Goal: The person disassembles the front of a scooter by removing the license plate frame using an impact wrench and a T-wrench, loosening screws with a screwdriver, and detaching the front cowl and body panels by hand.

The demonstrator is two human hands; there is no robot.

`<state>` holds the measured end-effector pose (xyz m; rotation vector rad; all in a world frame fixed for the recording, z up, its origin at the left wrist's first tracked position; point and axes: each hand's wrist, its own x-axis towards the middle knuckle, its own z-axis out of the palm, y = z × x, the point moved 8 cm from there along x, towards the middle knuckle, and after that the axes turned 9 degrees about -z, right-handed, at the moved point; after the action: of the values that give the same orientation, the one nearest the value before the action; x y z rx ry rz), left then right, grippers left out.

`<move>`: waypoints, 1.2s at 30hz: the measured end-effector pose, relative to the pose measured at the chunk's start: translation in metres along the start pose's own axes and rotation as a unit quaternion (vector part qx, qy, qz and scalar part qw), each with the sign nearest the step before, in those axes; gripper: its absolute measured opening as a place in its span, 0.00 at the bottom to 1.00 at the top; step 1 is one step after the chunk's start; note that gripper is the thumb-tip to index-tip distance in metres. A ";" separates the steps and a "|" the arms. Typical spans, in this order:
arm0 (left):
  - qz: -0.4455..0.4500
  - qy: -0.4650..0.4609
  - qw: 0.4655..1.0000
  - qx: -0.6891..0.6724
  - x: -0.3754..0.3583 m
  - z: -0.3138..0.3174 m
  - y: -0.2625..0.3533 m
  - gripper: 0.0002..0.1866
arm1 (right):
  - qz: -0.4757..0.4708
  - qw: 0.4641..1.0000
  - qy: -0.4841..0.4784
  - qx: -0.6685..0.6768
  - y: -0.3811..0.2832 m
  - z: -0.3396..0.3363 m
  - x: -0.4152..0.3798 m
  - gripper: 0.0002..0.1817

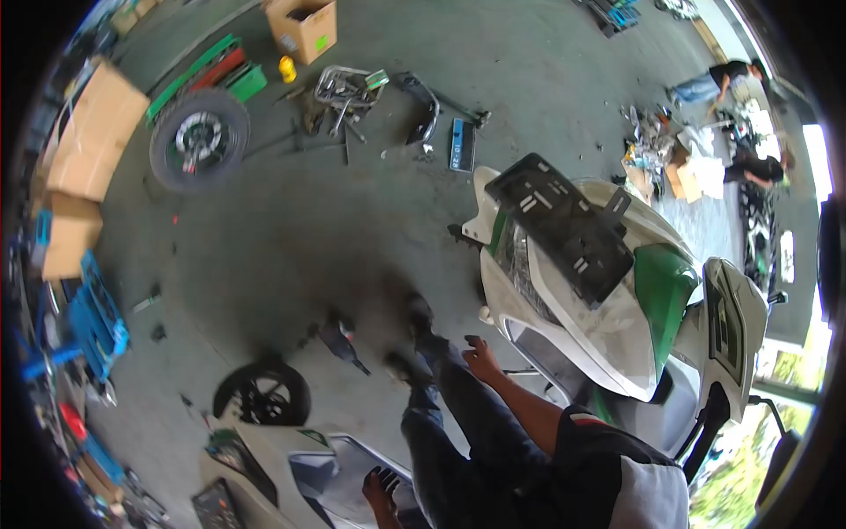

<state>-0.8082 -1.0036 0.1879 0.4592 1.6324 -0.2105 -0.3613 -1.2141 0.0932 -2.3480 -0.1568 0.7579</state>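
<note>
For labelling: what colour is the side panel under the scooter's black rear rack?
Green side panel, clearest in the head view.

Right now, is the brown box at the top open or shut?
Open. The cardboard box has its top flaps spread apart, and its dark inside shows.

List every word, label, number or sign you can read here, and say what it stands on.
No text can be read.
Cardboard box: a green sticker, too small to read.
Blue box on the floor: print too blurred to read.
Scooter: its black rear plate bears no lettering that shows.
Green frame by the wheel: no markings legible.
</note>
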 end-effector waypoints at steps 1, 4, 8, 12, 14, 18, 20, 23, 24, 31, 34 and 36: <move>0.010 -0.015 1.000 0.012 0.003 0.013 0.027 0.24 | 0.004 1.000 0.011 0.013 -0.027 -0.004 0.014 0.25; 0.031 -0.036 0.998 0.051 0.006 0.056 0.106 0.23 | 0.042 0.994 -0.026 0.095 -0.080 0.005 0.068 0.24; 0.026 -0.034 0.996 0.078 0.005 0.114 0.199 0.22 | -0.014 0.991 -0.013 0.130 -0.160 -0.010 0.135 0.22; 0.019 -0.038 0.989 0.138 0.014 0.177 0.290 0.22 | 0.014 0.964 -0.052 0.260 -0.199 -0.001 0.180 0.19; 0.021 -0.032 0.990 0.139 0.026 0.209 0.338 0.21 | 0.039 0.966 -0.068 0.245 -0.216 -0.016 0.206 0.18; 0.069 -0.040 0.978 0.193 0.051 0.280 0.453 0.19 | 0.048 0.973 -0.055 0.217 -0.267 -0.054 0.259 0.16; 0.099 -0.065 0.976 0.183 0.071 0.325 0.521 0.16 | 0.087 0.955 -0.056 0.278 -0.280 -0.058 0.289 0.16; 0.134 -0.080 0.962 0.224 0.149 0.398 0.636 0.18 | 0.149 0.916 0.002 0.372 -0.337 -0.090 0.364 0.18; 0.136 -0.092 0.957 0.240 0.174 0.439 0.675 0.19 | 0.151 0.915 -0.004 0.373 -0.357 -0.100 0.395 0.18; 0.146 -0.063 0.885 0.437 0.353 0.587 0.796 0.18 | 0.211 0.869 0.078 0.441 -0.384 -0.098 0.486 0.29; 0.297 0.007 0.732 0.613 0.438 0.649 0.827 0.24 | 0.248 0.868 0.063 0.426 -0.351 -0.067 0.507 0.29; 0.284 0.059 0.712 0.640 0.507 0.664 0.829 0.30 | 0.286 0.854 0.068 0.430 -0.327 -0.051 0.517 0.29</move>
<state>0.1103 -0.4364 -0.2812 2.0330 1.1406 -0.8643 0.1207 -0.8341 0.0808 -1.5405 0.8203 0.7128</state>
